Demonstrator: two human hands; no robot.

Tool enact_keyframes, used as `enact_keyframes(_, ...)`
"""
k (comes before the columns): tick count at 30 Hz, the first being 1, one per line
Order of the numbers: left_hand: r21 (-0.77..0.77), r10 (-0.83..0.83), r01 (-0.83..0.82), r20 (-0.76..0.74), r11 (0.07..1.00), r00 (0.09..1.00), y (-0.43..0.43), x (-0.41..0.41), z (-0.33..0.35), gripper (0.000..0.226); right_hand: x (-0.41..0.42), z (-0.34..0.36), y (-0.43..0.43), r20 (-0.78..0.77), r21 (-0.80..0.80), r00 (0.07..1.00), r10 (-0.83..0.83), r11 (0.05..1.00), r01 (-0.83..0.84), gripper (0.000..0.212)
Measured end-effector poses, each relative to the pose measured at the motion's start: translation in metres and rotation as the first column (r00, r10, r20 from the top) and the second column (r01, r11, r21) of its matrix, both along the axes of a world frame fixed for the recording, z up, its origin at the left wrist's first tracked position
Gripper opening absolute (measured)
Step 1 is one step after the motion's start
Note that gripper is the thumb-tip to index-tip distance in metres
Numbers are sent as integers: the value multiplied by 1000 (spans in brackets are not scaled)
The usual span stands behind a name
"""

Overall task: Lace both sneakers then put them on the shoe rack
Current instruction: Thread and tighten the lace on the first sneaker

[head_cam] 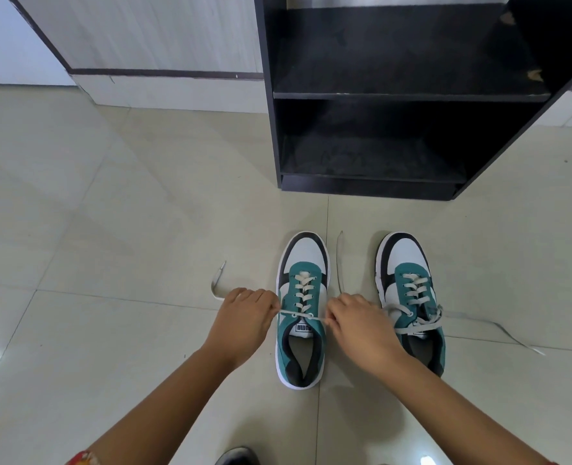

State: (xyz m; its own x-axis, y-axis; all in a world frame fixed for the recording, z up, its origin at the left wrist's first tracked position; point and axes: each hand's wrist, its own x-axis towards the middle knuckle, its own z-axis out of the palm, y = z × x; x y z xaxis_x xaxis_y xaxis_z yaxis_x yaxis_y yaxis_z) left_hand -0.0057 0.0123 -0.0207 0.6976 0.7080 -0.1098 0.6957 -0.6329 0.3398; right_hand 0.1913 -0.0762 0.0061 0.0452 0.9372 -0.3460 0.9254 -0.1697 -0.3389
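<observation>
**Lower centre of the frame: both hands pulling one lace taut**

Low in the middle of the frame, the left hand [244, 322] and the right hand [358, 327] are each pinching an end of the pale shoelace [303, 315] of the left-hand sneaker [303, 307], both grips clenched on it, stretching it across the top eyelets. Loose lace tails are trailing past each fist onto the tiled floor [110, 229]. Just right of the right hand, the second sneaker [410, 297] is standing laced, its ends lying slack. Higher up, right of centre, the black shoe rack [412, 95] is standing on the floor, well apart from both shoes.
</observation>
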Motion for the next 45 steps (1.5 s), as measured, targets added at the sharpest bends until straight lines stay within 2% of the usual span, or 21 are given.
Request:
enact_keyframes(2,-105,63,-58,43,993,997,-2,0,2,19,0,-1,0,-78,-40,995,-62,997,59,18)
enact_keyframes(6,-372,219,-170,94,913,971,4,-1,13,22,13,-1,-1,-281,-96,947,-157,986,135,14)
enact_keyframes(8,-564,344,-225,113,795,932,8,1,24,28,20,2,0,-374,-103,914,-157,987,128,23)
enact_keyframes(9,-684,453,-251,130,685,882,9,3,30,30,22,5,1,-475,-106,859,-189,982,157,25)
enact_keyframes(10,-787,558,-257,130,561,820,10,5,35,31,21,9,2,-601,-115,765,-232,972,204,25)
enact_keyframes(12,-920,703,-198,106,337,704,11,8,43,33,15,16,5,-796,-154,531,-292,945,288,22)
enact_keyframes(13,-948,736,-165,95,272,670,12,10,45,34,10,19,7,-849,-178,428,-310,930,321,21)
enact_keyframes(14,-958,742,-144,91,247,664,12,12,46,35,6,21,9,-883,-193,345,-317,917,348,22)
enact_keyframes(19,-931,664,-54,217,362,716,10,24,61,33,-5,26,21,-943,-296,26,-331,872,390,27)
enact_keyframes(23,-900,625,-17,288,435,725,11,28,60,29,-10,16,25,-929,-350,-34,-367,850,393,30)
enact_keyframes(25,-901,632,-5,300,434,715,13,25,57,29,-10,10,25,-922,-371,-60,-382,830,415,26)
enact_keyframes(29,-906,586,75,331,417,740,11,22,57,17,-11,3,25,-892,-452,-223,-393,771,448,13)
enact_keyframes(31,-923,571,103,314,370,758,11,24,57,11,-12,1,25,-891,-453,-214,-400,765,457,12)
enact_keyframes(35,-952,568,96,252,291,783,15,27,54,41,-11,-1,26,-941,-321,-41,-336,848,421,17)
enact_keyframes(38,-951,536,91,245,296,808,18,29,53,30,-8,1,28,-957,-223,90,-277,895,388,17)
enact_keyframes(45,-946,630,5,219,323,745,10,33,48,16,-10,-3,22,-941,-125,258,-219,933,338,25)
